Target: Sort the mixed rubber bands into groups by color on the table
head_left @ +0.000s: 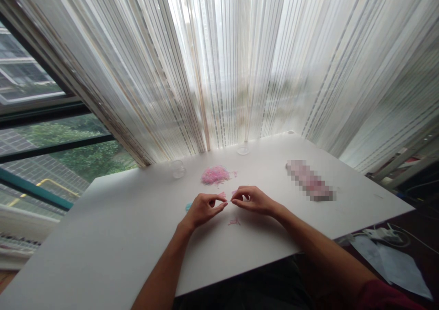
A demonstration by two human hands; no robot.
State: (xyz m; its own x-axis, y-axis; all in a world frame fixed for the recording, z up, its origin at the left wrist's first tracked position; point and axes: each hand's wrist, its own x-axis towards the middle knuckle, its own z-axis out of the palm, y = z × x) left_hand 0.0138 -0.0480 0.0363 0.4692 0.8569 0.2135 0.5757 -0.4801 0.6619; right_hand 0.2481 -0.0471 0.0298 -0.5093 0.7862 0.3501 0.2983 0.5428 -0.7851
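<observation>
My left hand and my right hand face each other over the white table, fingertips close but slightly apart. On each, thumb and forefinger are pinched together. Whatever lies between them is too small to make out. Just beyond the fingers is a heap of thin pink and multicoloured strands or little bands. Below the fingertips, nearer me, lie a few loose pink pieces. Small pink bits also show behind my left fingers. A teal item, partly hidden, sits beside my left hand.
A clear round container stands at the back left of the table, and a clear shallow lid or dish at the back. Toward the right lies a pinkish blurred-out object. Striped sheer curtains hang behind the far edge.
</observation>
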